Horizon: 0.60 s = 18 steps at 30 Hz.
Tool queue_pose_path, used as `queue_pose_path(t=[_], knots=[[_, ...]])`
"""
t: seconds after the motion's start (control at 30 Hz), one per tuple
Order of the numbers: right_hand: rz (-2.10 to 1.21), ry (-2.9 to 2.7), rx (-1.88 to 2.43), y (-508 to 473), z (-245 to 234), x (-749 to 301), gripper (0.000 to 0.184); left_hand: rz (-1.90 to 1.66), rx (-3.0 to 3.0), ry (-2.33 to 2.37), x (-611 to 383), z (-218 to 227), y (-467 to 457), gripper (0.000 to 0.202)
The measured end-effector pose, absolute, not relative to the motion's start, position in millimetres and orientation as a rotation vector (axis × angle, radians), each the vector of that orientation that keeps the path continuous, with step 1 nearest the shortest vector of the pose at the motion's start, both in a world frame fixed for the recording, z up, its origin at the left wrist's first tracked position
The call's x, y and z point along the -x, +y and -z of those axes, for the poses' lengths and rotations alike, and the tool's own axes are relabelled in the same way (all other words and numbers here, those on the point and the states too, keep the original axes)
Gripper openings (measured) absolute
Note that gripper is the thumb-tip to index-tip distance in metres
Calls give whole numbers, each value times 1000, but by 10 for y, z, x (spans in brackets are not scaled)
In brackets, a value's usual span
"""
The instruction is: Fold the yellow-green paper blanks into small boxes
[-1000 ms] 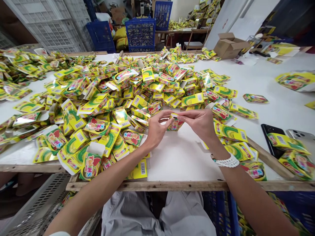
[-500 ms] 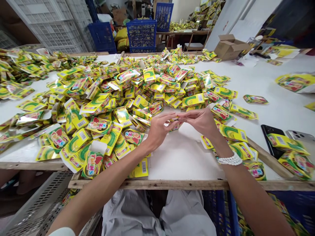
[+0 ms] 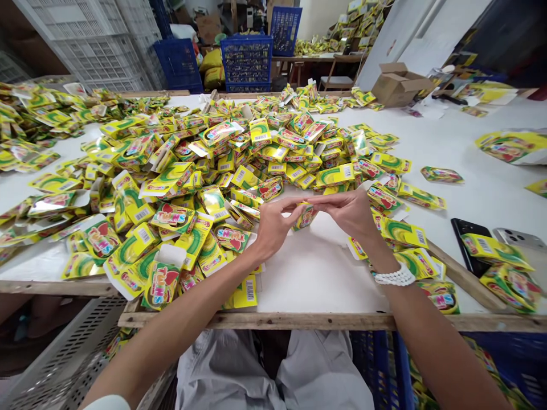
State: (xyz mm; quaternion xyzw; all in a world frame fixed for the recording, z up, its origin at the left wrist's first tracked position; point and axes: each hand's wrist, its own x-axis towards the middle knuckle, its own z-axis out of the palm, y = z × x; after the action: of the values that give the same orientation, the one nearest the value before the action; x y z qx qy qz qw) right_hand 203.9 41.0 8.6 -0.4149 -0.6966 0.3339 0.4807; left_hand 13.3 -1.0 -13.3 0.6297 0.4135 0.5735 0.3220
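A small yellow-green carton (image 3: 304, 218) with printed lettering stands upright between my hands, just above the white tabletop. My left hand (image 3: 273, 225) grips it, thumb along the near face and fingers over the top. My right hand (image 3: 351, 214), with a white beaded bracelet on the wrist, reaches in from the other side. Its fingers lie together along the carton's upper edge and meet the left fingertips; its thumb is mostly hidden. A large heap of similar cartons (image 3: 213, 202), some with open flaps, lies beyond and to the left.
At right, a black phone (image 3: 469, 250) and a silver phone (image 3: 519, 234) lie partly under cartons, beside a wooden strip (image 3: 465, 276). A cardboard box (image 3: 399, 85) sits at the far right. Blue crates (image 3: 245, 60) stand behind the table; a wooden edge (image 3: 299, 322) borders its front.
The carton shows more clearly now, its printed face below the fingers. My left thumb has shifted slightly, and my right fingers have flattened over the top. The view has moved a little.
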Motion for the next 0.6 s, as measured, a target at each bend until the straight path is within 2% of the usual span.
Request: queue_pose_path(t=[0.17,0.33,0.47,0.6], knots=[[-797,-1654,1023,393,-70,-2000,7,-1653,-1644,1152,-174,175,-49,13],[-775,-1666,1033,372,-78,-2008,7,-1649,-1788,1241,-176,234,-41,14],[-706,-1581,1091,341,-89,-1963,10,-1535,-1818,1309,-192,272,-60,34],[-724,-1527,1104,327,-99,-1931,10,-1506,-1730,1257,-200,273,-80,36]])
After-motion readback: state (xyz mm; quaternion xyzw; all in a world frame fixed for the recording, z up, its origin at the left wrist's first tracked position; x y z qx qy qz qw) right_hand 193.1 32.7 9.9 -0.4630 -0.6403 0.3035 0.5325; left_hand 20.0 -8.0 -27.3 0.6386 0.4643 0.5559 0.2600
